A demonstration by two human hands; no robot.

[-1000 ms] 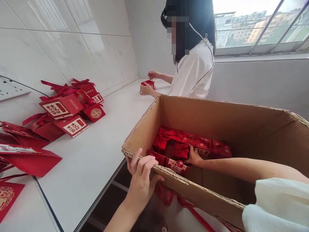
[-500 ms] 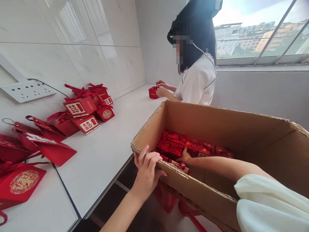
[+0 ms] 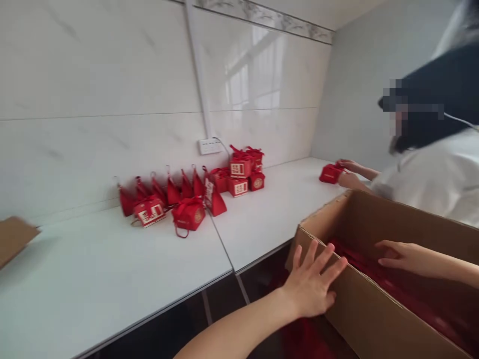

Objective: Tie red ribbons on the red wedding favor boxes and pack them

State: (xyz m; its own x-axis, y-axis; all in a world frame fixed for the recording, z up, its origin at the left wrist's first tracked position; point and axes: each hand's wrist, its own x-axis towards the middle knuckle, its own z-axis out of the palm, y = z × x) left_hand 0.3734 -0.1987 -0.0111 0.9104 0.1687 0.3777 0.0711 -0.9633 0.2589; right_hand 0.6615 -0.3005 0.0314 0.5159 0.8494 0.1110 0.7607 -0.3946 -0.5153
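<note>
My left hand rests with fingers spread against the outer wall of a large open cardboard carton, fingertips reaching its rim. Inside the carton, my right hand hovers above red gift boxes that are blurred by motion. Its thumb and fingers are apart, and I see nothing between them. The near wall of the carton hides part of its contents.
On the white counter stand several red gift boxes and a row of red triangular pouches. A co-worker's hands touch a red box. Brown cardboard lies at left; a socket strip is on the wall.
The view has swung left. My right hand has come up off the red boxes in the carton. My left hand's fingers, earlier hooked over the rim, now lie spread against the wall.
</note>
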